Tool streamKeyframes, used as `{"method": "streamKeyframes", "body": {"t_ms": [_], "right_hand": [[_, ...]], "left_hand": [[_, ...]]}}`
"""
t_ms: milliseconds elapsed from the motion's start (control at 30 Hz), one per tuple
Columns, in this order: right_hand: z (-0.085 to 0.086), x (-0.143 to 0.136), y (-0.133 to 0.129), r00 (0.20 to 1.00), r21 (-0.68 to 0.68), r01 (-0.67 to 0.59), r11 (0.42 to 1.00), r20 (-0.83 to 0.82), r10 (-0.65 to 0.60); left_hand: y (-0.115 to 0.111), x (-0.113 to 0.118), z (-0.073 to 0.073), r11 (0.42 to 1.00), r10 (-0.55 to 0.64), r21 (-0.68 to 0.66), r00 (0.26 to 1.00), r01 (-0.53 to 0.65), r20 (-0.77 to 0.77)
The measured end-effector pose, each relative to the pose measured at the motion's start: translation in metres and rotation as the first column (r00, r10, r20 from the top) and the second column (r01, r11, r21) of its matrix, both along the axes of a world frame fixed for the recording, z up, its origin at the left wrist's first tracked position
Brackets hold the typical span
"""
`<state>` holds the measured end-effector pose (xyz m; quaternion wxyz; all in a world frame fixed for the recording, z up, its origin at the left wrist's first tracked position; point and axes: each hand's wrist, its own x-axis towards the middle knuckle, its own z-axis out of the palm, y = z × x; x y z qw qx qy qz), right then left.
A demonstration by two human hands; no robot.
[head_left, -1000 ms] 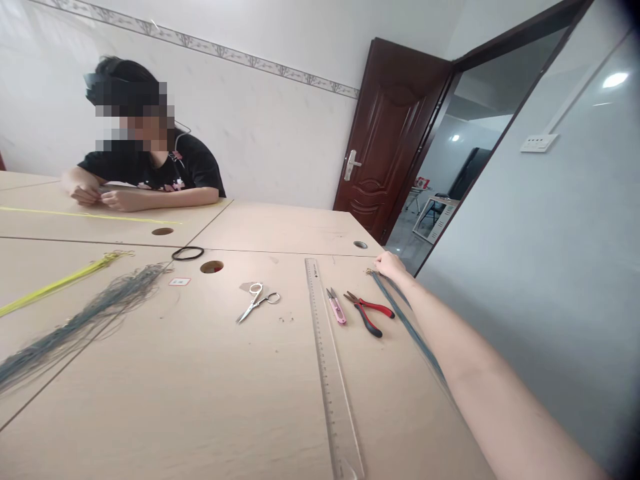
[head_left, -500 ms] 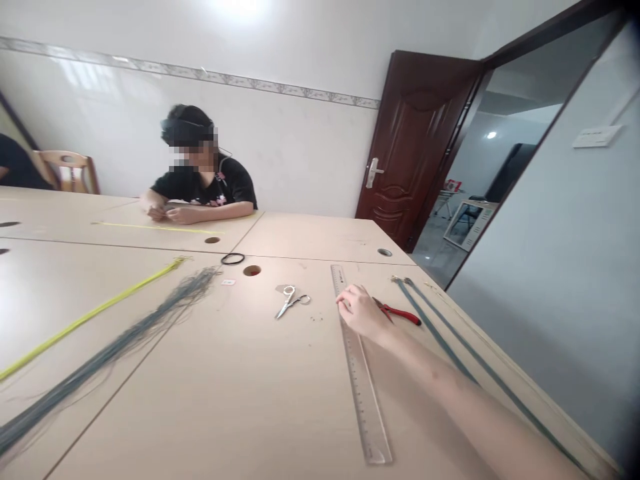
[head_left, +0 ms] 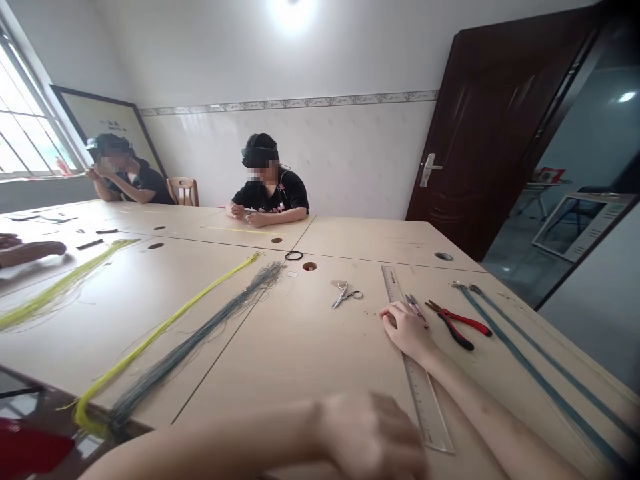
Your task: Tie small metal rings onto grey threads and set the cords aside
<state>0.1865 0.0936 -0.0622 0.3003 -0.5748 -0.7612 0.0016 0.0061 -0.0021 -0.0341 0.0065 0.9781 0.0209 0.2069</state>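
Observation:
My right hand (head_left: 407,332) rests across a clear plastic ruler (head_left: 423,400), its fingers curled and drawn together near the ruler's left edge. What they pinch, if anything, is too small to make out. At the bottom of the view my left hand (head_left: 373,433) hovers beside the ruler's near end, blurred, with its fingers turned away. A pair of small snips (head_left: 417,312) lies just beyond my right hand. Pliers (head_left: 460,323) with red and black handles are to its right, jaws apart. Silver scissors (head_left: 345,295) lie open to its left.
Grey-blue threads (head_left: 200,340) and a yellow bundle (head_left: 175,310) stretch across the table at left. Teal cords (head_left: 520,353) run along the right edge. A black ring (head_left: 294,255) lies near a cable hole (head_left: 310,266). Two people sit across; another person's hand (head_left: 33,253) is at far left.
My view has turned left, so things appear further right. My left hand has come in at the bottom. My right hand has shifted slightly nearer along the ruler, uncovering the snips and pliers.

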Motion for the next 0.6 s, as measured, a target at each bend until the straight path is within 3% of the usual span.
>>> {"method": "streamKeyframes", "body": {"t_ms": [33,100,167,267,333,467,600], "right_hand": [[-0.001,0.000,0.000,1.000,0.001,0.001,1.000,-0.002,-0.001],[-0.003,0.001,0.001,1.000,-0.002,0.003,1.000,-0.006,-0.003],[-0.004,0.002,0.002,1.000,-0.009,0.000,1.000,-0.006,0.000],[-0.005,0.002,0.002,1.000,-0.018,-0.010,1.000,-0.005,0.009],[-0.005,0.003,0.003,1.000,-0.024,-0.009,1.000,-0.007,0.009],[-0.005,0.002,0.002,1.000,-0.035,-0.014,0.999,-0.019,0.013],[-0.004,0.002,0.001,0.999,-0.048,-0.021,0.999,-0.038,0.019]], "left_hand": [[0.019,-0.021,0.004,0.998,0.001,-0.066,0.999,0.001,0.032],[0.057,-0.064,0.013,0.951,0.295,-0.125,0.953,-0.284,0.073],[0.095,-0.104,0.019,0.873,0.481,-0.139,0.871,-0.467,0.096],[0.147,-0.150,0.021,0.681,0.731,-0.170,0.675,-0.713,0.097],[0.178,-0.172,0.019,0.504,0.863,-0.203,0.497,-0.839,0.088],[0.229,-0.202,0.018,0.199,0.978,-0.246,0.206,-0.949,-0.002],[0.267,-0.218,0.019,0.018,0.987,-0.241,0.055,-0.970,-0.150]]}}
